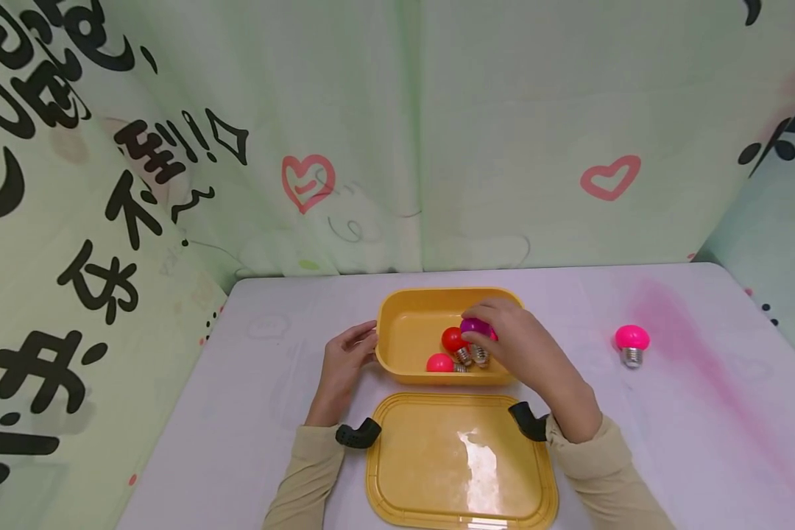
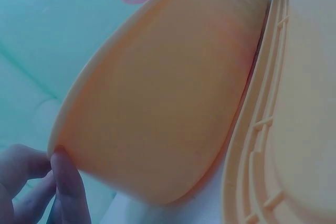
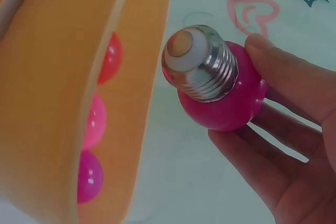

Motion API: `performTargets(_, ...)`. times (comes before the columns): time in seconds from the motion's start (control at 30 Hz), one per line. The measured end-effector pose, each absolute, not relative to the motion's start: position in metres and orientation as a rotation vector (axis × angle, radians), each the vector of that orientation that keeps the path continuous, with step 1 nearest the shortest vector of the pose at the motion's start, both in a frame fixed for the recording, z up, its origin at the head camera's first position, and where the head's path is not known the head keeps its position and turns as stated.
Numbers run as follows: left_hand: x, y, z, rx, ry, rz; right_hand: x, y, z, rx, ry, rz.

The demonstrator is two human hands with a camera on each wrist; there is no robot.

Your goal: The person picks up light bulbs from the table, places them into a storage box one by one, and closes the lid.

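Observation:
My left hand (image 1: 346, 364) pinches the left end of a yellow plastic box (image 1: 407, 298), thumb and fingertips at the rim (image 2: 59, 129). Over the right part of the box, my right hand (image 1: 520, 346) holds a purple light bulb (image 3: 226, 87) by its round globe. In the right wrist view the bulb's silver screw base points away from the palm. Inside the box lie a red bulb (image 1: 453, 339), a pink bulb (image 1: 440, 363) and, seen in the right wrist view, a purple bulb (image 3: 90, 177).
A yellow lid (image 1: 430, 449) lies flat in front of the box, between my forearms. One more pink bulb (image 1: 632, 338) is on the white table (image 1: 669, 456) to the right. Light curtains (image 1: 490, 132) with black writing and red hearts surround the table at the back and sides.

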State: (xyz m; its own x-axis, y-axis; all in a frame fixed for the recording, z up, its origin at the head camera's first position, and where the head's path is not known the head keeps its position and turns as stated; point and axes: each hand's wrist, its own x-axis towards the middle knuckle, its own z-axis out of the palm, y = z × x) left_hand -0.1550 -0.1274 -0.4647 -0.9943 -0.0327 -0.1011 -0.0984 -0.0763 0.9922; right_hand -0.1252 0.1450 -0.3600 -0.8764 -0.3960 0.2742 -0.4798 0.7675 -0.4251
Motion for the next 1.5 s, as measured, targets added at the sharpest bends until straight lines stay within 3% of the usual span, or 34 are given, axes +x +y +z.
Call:
performTargets(0.5,-0.157,-0.129,-0.460,-0.182,2.092,2.240,-0.140,0.104,-0.375,0.648,-2.822,0.795)
performTargets(1.5,-0.159,-0.127,-0.466,-0.202,2.126,2.233,-0.159,0.071,-0.405,0.686,-2.917,0.813)
